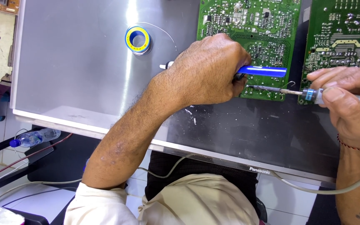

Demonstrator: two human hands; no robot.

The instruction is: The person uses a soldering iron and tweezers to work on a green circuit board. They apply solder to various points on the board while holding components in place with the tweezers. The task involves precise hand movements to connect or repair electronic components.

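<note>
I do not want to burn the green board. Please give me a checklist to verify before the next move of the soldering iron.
1. Grey-handled soldering iron gripped firmly in the right hand: ok.
2. Metal iron tip resting at the lower edge of the green circuit board: ok.
3. Blue tube-shaped desoldering pump held in the left hand, its nozzle near the tip: cannot tell, the hand hides the nozzle.
4. Left fingers away from the hot tip: not ok, they are very close.
5. Blue and yellow solder wire spool within reach on the metal panel: ok.
6. Grey iron cable free of the work area: ok.
</note>
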